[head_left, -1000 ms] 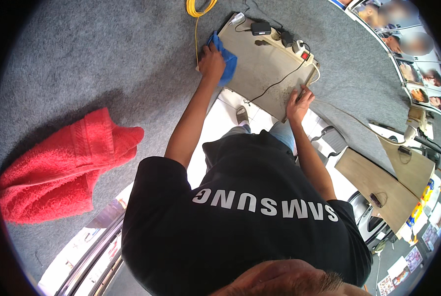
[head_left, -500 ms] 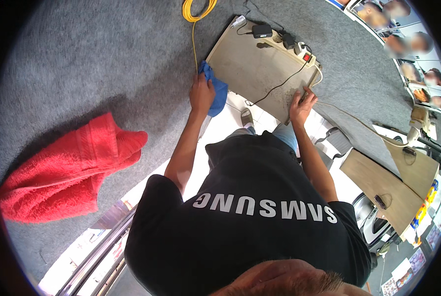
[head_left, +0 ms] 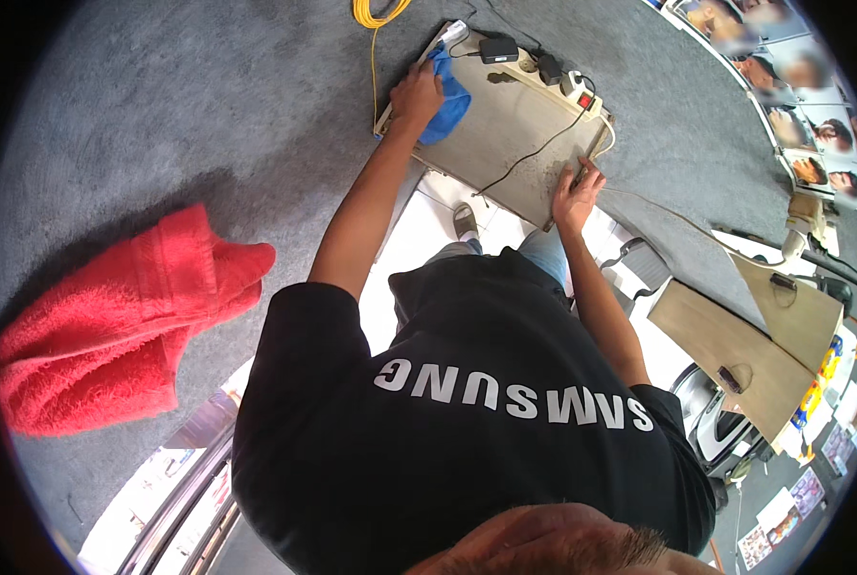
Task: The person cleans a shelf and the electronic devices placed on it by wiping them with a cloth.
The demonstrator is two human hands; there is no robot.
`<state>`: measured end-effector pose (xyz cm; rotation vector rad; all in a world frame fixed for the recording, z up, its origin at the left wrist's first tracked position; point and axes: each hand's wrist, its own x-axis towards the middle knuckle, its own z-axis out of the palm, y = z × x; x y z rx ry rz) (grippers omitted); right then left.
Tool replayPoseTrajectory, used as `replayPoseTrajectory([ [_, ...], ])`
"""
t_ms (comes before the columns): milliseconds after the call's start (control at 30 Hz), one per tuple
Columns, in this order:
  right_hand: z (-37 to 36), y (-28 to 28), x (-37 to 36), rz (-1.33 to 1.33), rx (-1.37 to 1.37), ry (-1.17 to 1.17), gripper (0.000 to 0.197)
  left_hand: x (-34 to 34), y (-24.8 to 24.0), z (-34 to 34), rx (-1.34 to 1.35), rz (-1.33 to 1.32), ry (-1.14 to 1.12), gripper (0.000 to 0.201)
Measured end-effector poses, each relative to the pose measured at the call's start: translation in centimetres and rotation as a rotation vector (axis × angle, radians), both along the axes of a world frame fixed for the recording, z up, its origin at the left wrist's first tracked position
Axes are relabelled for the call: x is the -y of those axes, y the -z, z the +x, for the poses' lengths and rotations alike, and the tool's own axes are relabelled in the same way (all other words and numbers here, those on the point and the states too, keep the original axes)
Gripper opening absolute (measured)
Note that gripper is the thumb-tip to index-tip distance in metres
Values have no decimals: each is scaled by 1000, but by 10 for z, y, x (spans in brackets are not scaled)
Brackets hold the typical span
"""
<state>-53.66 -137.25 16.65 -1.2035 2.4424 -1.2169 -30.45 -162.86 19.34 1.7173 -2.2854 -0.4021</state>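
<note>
A dusty beige shelf (head_left: 510,144) juts out from the grey wall covering ahead of me. My left hand (head_left: 417,93) is closed on a blue cloth (head_left: 450,107) and presses it against the shelf's left side, close to a white plug (head_left: 455,33). At the opposite end, my right hand (head_left: 578,196) grips the shelf's right edge. A power strip (head_left: 553,88) with a red switch lies along the back of the shelf, with black adapters (head_left: 498,51) beside and in it. A thin black cable (head_left: 534,156) crosses the surface between my hands.
A coiled yellow cable (head_left: 380,11) hangs at the top, its end running down past the shelf's left corner. Further left is a red towel (head_left: 126,326). Right of me are a wooden desk (head_left: 735,359) and a black chair (head_left: 639,268). Photo posters (head_left: 783,77) line the upper right.
My left hand has moved forward along the shelf's left side with the blue cloth, from the near corner toward the white plug. My right hand stays at the right edge.
</note>
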Motion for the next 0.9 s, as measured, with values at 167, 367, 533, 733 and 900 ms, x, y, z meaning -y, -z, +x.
replayPoseTrajectory([
  [167,-1,-1,2,-45,-49,0,36,-46,9,37,-8,-11,-61,40],
  [367,-4,10,1,-48,-28,-15,38,-119,-2,68,-33,-33,-135,39],
  [533,-4,15,0,-25,12,-11,40,-162,-7,77,-74,-4,-179,36],
  [733,-4,15,1,-24,5,-14,39,-169,4,71,-466,-61,-256,33],
  [900,-4,17,2,-28,-30,-24,41,-144,12,48,-572,-58,-277,35],
])
